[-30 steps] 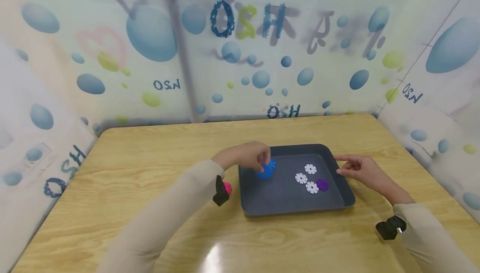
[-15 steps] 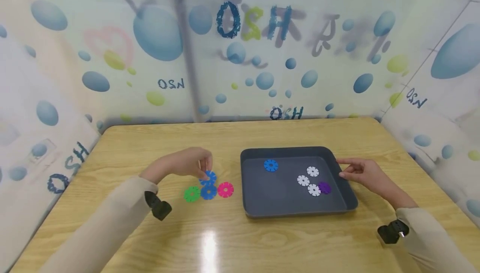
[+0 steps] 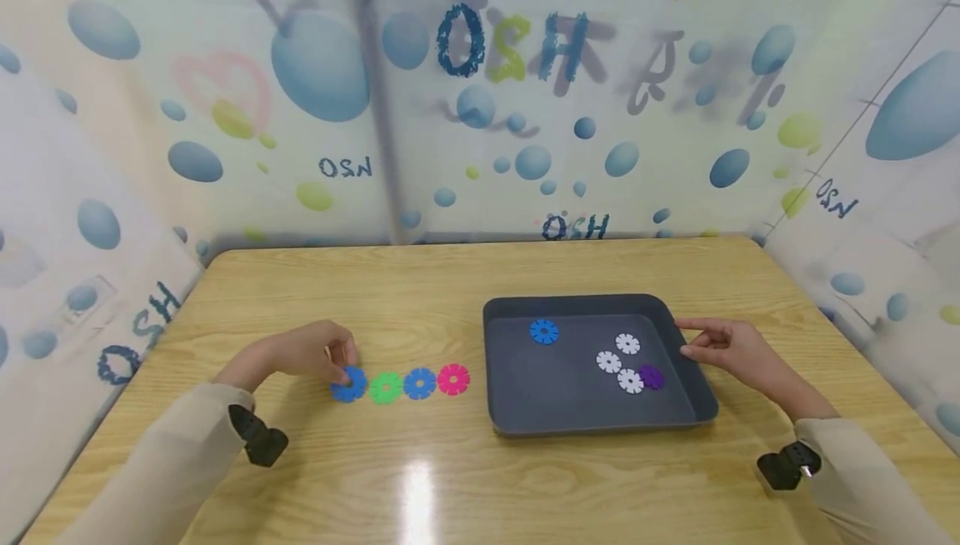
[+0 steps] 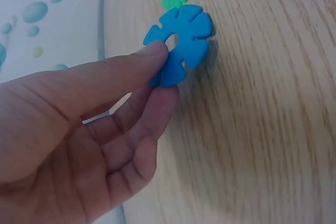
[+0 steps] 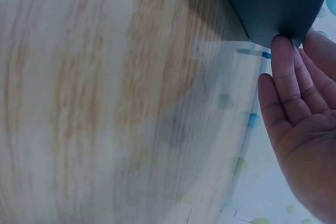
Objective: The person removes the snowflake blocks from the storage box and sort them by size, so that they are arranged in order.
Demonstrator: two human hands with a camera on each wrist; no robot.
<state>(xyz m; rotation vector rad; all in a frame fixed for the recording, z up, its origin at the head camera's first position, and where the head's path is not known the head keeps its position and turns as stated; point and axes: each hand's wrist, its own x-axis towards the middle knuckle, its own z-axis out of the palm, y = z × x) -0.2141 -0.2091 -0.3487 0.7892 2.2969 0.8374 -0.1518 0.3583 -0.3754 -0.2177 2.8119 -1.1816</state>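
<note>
My left hand [image 3: 311, 352] pinches a blue notched plastic disc [image 4: 197, 32] between thumb and fingers. The disc is tilted at the left end of a row on the table, beside a green disc [image 3: 386, 388]. Further right in that row lie another blue disc [image 3: 420, 383] and a pink disc [image 3: 453, 379]. At the right side of a dark grey tray [image 3: 555, 407], my right hand [image 3: 731, 353] holds the rim, thumb over it and fingers against the outer wall [image 5: 273, 9]. Inside the tray are a blue disc [image 3: 544, 332], several white and purple discs.
The white discs [image 3: 608, 362] sit close together in the tray's right half, one touching the purple disc [image 3: 652, 377]. A wooden table [image 3: 600, 487] carries everything. Patterned curtains [image 3: 480, 178] hang behind it and at both sides.
My left hand has gone from the tray leftward to the table with a blue disc, past the other discs to the row's left end. The right hand has stayed at the tray.
</note>
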